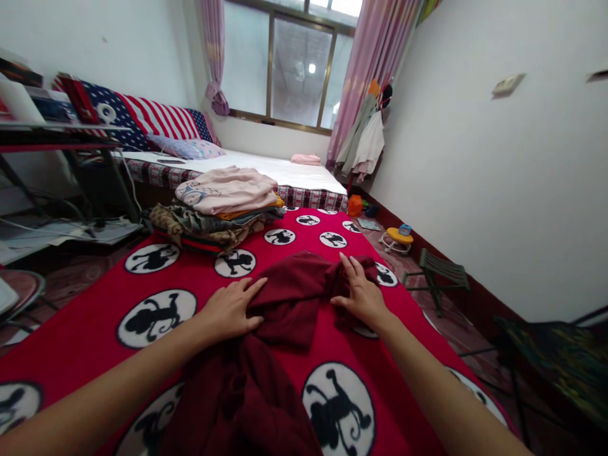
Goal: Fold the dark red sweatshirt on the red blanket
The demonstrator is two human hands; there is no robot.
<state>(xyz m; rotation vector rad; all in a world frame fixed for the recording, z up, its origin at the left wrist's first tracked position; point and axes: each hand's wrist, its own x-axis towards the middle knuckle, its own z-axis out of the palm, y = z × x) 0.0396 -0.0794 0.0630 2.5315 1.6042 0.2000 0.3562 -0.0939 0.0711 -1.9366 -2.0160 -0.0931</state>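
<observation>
Soft, rumpled maroon garment (285,316) lies at centre on a fleecy red blanket (95,297) with round monkey medallions. Left hand (230,310) at 9 o'clock and right hand (363,296) at 3 o'clock press it, fingers flat and spread. Its lower edge is cut off.

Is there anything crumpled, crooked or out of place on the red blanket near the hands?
Only the dark red garment looks untidy: it lies bunched and wrinkled under the left hand and right hand. The pile of folded clothes behind it is slightly uneven. Nothing looks spilled or damaged.
</observation>
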